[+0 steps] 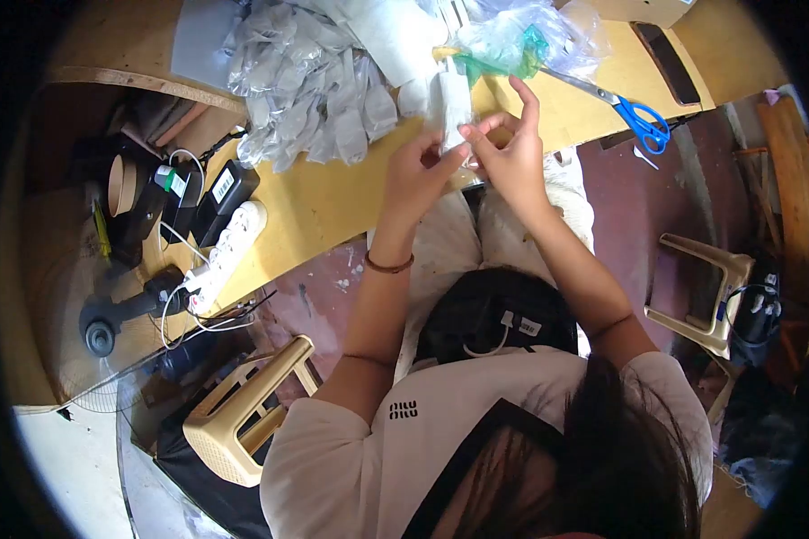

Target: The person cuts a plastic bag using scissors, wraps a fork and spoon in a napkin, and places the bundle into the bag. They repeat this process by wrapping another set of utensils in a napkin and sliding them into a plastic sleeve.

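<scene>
Both my hands meet over the front edge of the table. Between them is a narrow white folded piece [456, 106], seemingly in clear plastic; its kind I cannot make out. My left hand [422, 171] pinches its lower left side. My right hand [511, 160] pinches the lower right side with thumb and bent fingers, while one finger points up. Just beyond lie a green plastic piece [512, 59] and crumpled clear plastic [577, 36]. A large pile of white pieces in clear plastic [319, 99] is to the left of my hands.
Blue-handled scissors [638, 121] lie at the table's right edge, handles overhanging, near a dark phone [666, 63]. On the left are a white power strip [229, 251] with cables, a black box [226, 196] and a fan [99, 337]. Beige stools [243, 418] stand on the floor.
</scene>
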Available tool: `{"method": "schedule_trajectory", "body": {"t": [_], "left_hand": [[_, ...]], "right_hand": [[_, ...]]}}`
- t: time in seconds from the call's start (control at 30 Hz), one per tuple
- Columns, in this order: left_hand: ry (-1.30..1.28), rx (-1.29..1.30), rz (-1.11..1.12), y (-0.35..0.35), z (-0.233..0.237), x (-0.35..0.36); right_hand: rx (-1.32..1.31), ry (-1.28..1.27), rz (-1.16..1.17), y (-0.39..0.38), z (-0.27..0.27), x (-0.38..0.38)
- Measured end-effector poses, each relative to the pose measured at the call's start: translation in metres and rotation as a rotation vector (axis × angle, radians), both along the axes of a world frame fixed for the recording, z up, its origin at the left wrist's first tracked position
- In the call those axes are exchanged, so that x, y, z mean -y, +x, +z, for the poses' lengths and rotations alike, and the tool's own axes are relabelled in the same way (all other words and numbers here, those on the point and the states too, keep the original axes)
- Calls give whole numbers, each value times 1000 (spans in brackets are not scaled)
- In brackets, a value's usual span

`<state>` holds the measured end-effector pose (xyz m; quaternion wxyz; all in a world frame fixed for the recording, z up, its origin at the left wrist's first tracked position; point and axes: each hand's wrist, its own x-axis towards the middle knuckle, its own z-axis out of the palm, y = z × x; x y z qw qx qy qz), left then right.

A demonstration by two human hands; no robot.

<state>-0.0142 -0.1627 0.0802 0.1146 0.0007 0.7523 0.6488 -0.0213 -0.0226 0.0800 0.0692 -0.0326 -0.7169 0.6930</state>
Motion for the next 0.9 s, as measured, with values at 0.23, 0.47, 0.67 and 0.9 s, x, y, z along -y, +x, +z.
{"method": "schedule_trajectory", "body": {"t": [0.23, 0.47, 0.67, 0.9], "left_hand": [[308, -12, 19, 22, 3, -3], [590, 111, 35, 33, 22, -3], [657, -23, 236, 42, 26, -32], [234, -315, 205, 23, 4, -13]], "right_hand": [[-221, -138, -39, 3, -5, -3], [-255, -348, -103, 26, 21, -6], [-383, -337, -210, 38, 20, -1], [-345, -155, -117, 30, 14, -25]]}}
